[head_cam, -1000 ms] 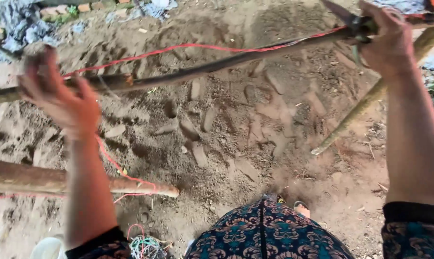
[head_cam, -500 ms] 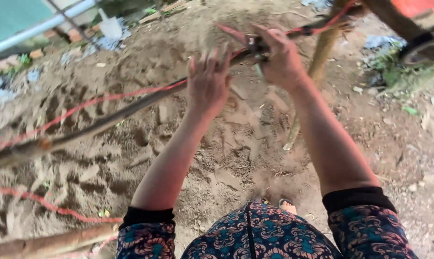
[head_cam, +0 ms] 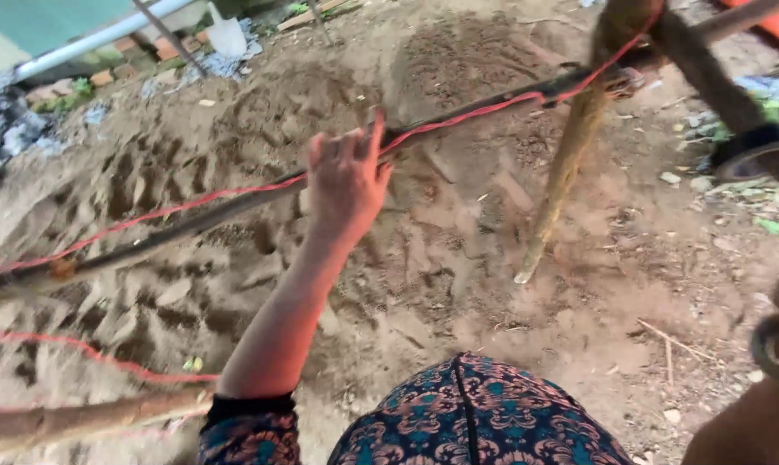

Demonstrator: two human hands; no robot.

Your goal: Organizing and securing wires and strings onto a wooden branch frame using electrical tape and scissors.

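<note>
Here, left hand (head_cam: 346,181) spread loose against dark pole (head_cam: 234,207) | right hand's grip unclear

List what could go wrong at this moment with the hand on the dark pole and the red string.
1. The left hand rests open on the long dark horizontal pole, fingers spread rather than wrapped, so it may slip.
2. The thin red string runs along the pole under that hand and could snag fingers.
3. The loose sandy ground is uneven, so footing may be poor.
</note>
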